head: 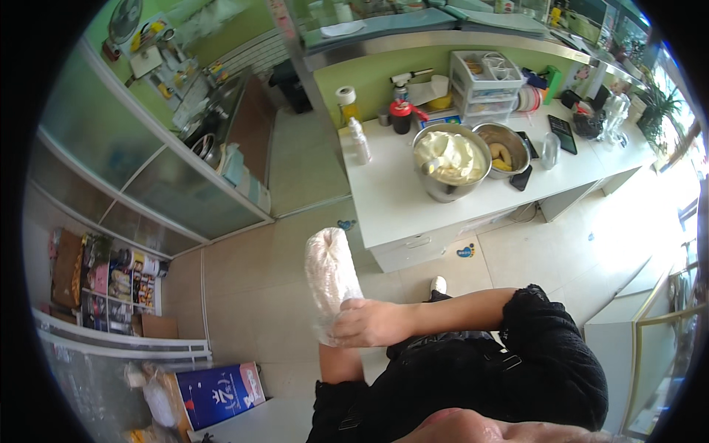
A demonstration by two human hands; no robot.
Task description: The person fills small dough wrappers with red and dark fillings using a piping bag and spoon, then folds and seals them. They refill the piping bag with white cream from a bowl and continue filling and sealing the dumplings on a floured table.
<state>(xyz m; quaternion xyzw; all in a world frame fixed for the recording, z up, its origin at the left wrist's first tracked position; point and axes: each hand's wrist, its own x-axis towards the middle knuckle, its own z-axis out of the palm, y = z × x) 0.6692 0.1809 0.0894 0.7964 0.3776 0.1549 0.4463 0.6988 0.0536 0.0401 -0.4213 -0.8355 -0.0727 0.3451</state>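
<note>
A crinkled, whitish translucent plastic bag or wrap point(330, 266) stands up in front of me, above the floor and left of the counter. My right hand point(371, 322) grips its lower end with bent fingers. My left forearm point(339, 362) rises from below into the same plastic; the hand itself is hidden behind or inside it, so its grip does not show. On the white counter point(388, 205), beyond my hands, a deep metal bowl point(450, 192) holds whipped white cream point(451, 155). A smaller metal bowl point(512, 138) beside it contains yellow food.
Along the counter's back are a white squeeze bottle point(360, 145), a black jar with a red lid point(401, 117), a blowtorch point(401, 86) and a drawer organizer point(487, 91). Phones point(521, 178) lie near the bowls. A blue box point(221, 393) stands lower left, below shelves.
</note>
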